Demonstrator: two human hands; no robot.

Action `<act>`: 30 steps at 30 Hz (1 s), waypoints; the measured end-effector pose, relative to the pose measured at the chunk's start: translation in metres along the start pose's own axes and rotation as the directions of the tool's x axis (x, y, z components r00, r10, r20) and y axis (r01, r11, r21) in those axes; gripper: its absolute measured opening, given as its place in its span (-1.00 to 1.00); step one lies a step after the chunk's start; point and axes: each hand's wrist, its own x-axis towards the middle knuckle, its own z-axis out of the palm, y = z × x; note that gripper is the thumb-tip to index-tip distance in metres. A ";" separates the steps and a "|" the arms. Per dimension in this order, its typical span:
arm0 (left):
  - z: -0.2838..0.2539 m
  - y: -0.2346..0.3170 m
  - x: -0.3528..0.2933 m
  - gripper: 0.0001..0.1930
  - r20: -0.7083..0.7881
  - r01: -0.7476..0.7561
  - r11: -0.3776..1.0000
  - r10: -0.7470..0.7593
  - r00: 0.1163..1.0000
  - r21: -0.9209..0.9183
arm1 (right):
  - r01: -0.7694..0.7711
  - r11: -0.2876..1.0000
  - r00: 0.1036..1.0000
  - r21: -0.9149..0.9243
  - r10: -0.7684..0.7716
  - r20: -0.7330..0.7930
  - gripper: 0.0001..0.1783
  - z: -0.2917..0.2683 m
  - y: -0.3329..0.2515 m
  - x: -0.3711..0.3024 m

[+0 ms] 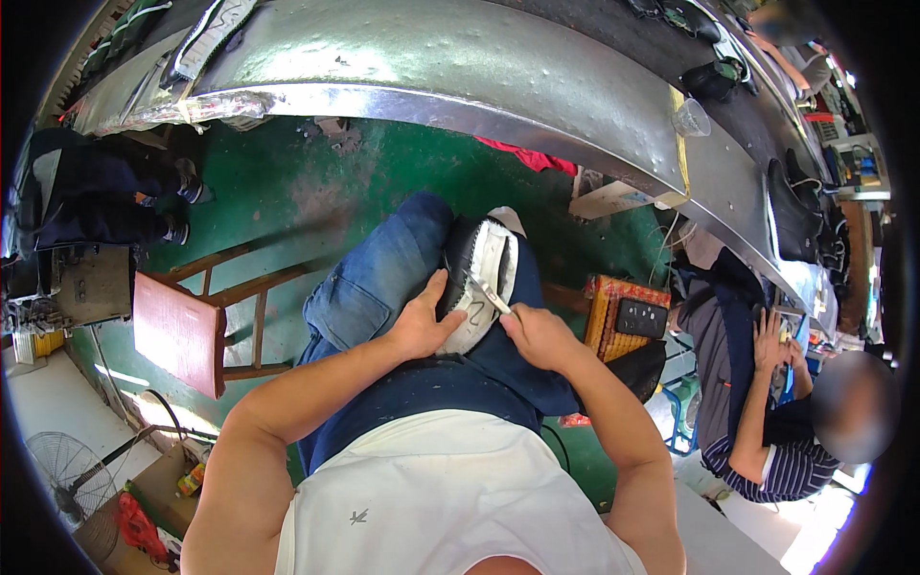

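Observation:
A black shoe upper (461, 245) lies sole side up across my lap, its white underside (495, 253) facing me with a dark mark drawn near the close end. Around its left side and near end my left hand (424, 321) is closed, the thumb reaching over the edge. My right hand (537, 335) grips a slim metal hand tool (490, 293), whose tip touches the shoe's underside; its exact kind is too small to make out. Blue jeans (355, 297) cover my legs beneath the shoe.
A metal workbench (460, 77) runs across the front, with shoes and a clear plastic cup (692, 119) on it. A wooden stool (179, 331) stands left, a fan (72, 470) lower left. At right, another person (767, 412) works beside a beaded seat (609, 326) holding a black object.

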 end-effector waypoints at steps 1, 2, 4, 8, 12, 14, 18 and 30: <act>0.001 0.000 -0.001 -0.04 0.003 -0.004 1.000 0.004 1.000 0.001 | -0.052 0.997 0.997 -0.057 0.056 0.058 -0.48 -0.001 -0.002 -0.003; 0.001 0.001 -0.003 0.00 0.040 0.001 1.000 -0.002 0.999 0.011 | -0.100 0.988 0.987 -0.117 0.113 0.113 -0.49 -0.002 -0.003 -0.006; -0.006 0.014 -0.004 0.05 0.080 -0.003 1.000 0.001 0.997 0.025 | -0.140 0.990 0.982 0.005 0.139 0.129 -0.47 -0.004 0.004 -0.019; -0.040 0.057 0.004 0.09 0.272 0.155 0.976 -0.191 0.943 0.151 | -0.155 0.908 0.979 0.388 0.194 -0.064 -0.59 0.020 0.034 -0.045; -0.093 0.092 0.001 -0.11 0.094 -0.215 0.901 0.193 0.977 0.378 | -0.014 0.666 0.937 0.746 0.270 -0.224 -0.63 0.035 0.044 -0.067; -0.116 0.116 0.004 -0.22 -0.030 -0.416 0.876 0.436 0.899 0.245 | -0.048 0.671 0.933 0.740 0.295 -0.207 -0.62 0.030 0.046 -0.077; -0.121 0.158 0.023 -0.32 -0.010 -0.455 0.873 0.460 0.888 -0.175 | -0.124 0.803 0.952 0.583 0.261 -0.158 -0.61 0.035 0.051 -0.090; 0.010 0.004 0.051 -0.42 0.223 0.103 0.748 0.062 0.973 -0.656 | -0.081 0.988 0.996 0.134 0.084 -0.016 -0.51 -0.014 -0.012 -0.092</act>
